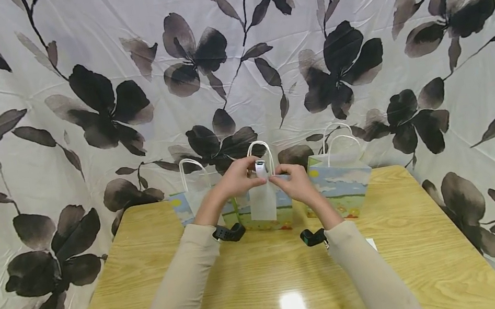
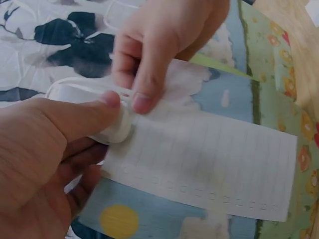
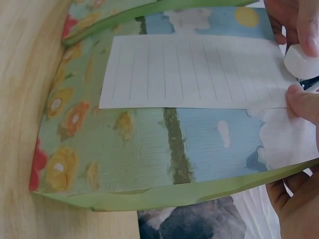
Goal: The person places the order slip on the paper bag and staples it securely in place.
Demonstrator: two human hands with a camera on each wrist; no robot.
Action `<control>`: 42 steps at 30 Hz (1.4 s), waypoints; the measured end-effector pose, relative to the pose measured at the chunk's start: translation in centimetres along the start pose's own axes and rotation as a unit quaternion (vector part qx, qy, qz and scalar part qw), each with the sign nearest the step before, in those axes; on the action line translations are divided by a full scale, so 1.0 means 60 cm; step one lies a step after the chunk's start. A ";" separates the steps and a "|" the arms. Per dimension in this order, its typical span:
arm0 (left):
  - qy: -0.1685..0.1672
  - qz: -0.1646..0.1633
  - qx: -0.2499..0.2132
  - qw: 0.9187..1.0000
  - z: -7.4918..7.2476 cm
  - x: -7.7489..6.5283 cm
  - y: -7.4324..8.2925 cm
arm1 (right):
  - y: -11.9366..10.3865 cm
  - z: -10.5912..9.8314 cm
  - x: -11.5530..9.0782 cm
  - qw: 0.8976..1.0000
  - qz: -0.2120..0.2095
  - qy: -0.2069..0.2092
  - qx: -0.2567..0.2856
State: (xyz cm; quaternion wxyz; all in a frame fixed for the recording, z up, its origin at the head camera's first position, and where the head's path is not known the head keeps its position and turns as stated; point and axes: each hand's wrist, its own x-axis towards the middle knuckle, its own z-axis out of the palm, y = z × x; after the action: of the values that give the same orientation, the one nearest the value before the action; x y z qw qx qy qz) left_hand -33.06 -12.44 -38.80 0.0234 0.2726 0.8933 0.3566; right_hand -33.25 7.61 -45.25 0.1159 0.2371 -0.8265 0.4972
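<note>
In the head view, my left hand [image 1: 240,177] grips a small white stapler [image 1: 260,168] at the top edge of the middle paper bag [image 1: 286,210]. The left wrist view shows my left thumb on top of the stapler and the fingers below it. A lined white paper slip [image 2: 204,164] lies against the bag's front, its upper end at the stapler. My right hand [image 1: 296,182] pinches the slip's upper corner and the bag's rim, thumb in front and fingers behind, as the right wrist view shows. The bag has a printed sky, sun and flowers.
Matching paper bags stand at the left [image 1: 180,206] and right [image 1: 339,184], with white twisted handles. A small white piece [image 1: 372,244] lies partly behind the right sleeve. The wooden table [image 1: 265,278] ends at a floral curtain [image 1: 232,45] behind the bags.
</note>
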 end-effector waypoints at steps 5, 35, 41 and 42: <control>-0.013 0.001 -0.008 1.000 -0.004 0.002 -0.002 | -0.001 0.001 0.000 1.000 0.012 -0.001 0.000; -0.041 0.009 0.042 0.998 0.013 0.003 -0.009 | 0.004 0.003 -0.002 1.000 -0.008 0.003 0.004; -0.031 0.000 0.042 0.999 0.017 0.003 -0.009 | 0.003 0.003 -0.002 1.000 -0.011 0.002 0.002; -0.030 0.003 0.045 0.999 0.017 0.002 -0.009 | 0.002 0.003 -0.002 1.000 -0.011 0.002 0.001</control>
State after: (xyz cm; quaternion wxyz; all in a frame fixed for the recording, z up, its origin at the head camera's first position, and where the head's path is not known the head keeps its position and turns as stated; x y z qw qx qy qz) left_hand -33.18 -12.06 -39.86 0.0371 0.2865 0.9067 0.3073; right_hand -33.20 7.56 -45.50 0.1225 0.2451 -0.8229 0.4977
